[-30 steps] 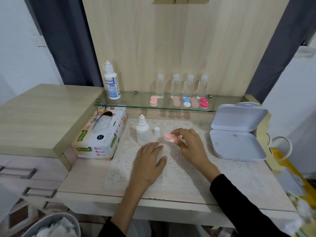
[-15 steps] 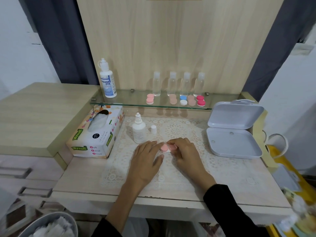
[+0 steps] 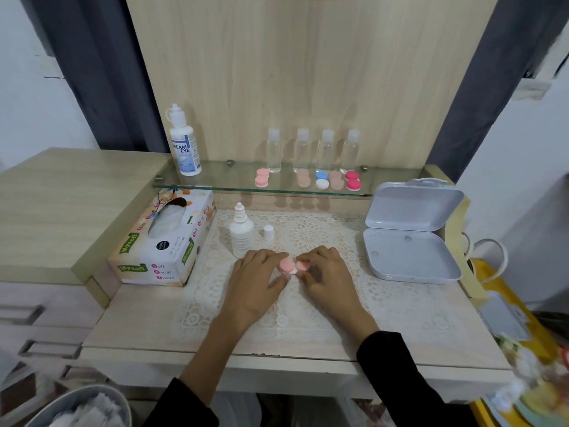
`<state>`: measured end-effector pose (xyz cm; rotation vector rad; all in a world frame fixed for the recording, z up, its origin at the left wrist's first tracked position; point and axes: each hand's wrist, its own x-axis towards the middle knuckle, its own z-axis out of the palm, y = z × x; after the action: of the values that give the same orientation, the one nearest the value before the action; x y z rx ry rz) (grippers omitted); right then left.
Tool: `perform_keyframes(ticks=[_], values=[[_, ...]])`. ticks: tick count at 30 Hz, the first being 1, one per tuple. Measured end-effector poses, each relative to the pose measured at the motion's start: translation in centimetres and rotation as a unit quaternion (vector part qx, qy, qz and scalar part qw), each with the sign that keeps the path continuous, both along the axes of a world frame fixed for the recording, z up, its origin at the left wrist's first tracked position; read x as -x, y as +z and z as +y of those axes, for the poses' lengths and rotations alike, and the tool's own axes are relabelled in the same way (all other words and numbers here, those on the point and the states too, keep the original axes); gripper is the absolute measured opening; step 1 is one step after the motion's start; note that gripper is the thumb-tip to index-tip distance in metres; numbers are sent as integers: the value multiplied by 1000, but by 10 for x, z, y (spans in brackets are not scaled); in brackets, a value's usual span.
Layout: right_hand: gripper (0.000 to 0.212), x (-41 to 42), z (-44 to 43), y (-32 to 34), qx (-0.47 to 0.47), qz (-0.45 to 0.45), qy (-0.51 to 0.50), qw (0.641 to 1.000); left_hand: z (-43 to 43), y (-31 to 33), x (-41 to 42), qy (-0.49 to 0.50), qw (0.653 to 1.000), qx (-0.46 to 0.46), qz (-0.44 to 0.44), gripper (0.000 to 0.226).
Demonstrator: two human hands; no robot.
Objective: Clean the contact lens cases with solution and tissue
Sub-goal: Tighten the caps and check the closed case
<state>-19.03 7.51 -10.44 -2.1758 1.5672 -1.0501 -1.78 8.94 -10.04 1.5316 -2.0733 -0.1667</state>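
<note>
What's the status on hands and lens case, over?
Left hand and right hand each pinch an end of the pink case, on the mat. Both lids on. Open bottle stands close behind left hand.

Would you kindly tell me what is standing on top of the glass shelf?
On the glass shelf stand a labelled solution bottle, four clear bottles and five lens cases in front of them. Their caps are on, so any contents are hidden.
</note>
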Motion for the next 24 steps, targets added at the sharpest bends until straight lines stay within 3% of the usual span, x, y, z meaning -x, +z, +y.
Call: perform_keyframes(ticks=[4, 19, 24], values=[[22, -2, 1, 2, -10, -33, -7, 999, -9, 6, 4, -35, 999, -8, -15, 34], [21, -2, 1, 7, -20, -55, 3, 998, -17, 5, 9, 7, 991, -39, 129, 30], [23, -1, 0, 6, -24, -57, 5, 998, -15, 0, 2, -61, 986, -41, 148, 37]])
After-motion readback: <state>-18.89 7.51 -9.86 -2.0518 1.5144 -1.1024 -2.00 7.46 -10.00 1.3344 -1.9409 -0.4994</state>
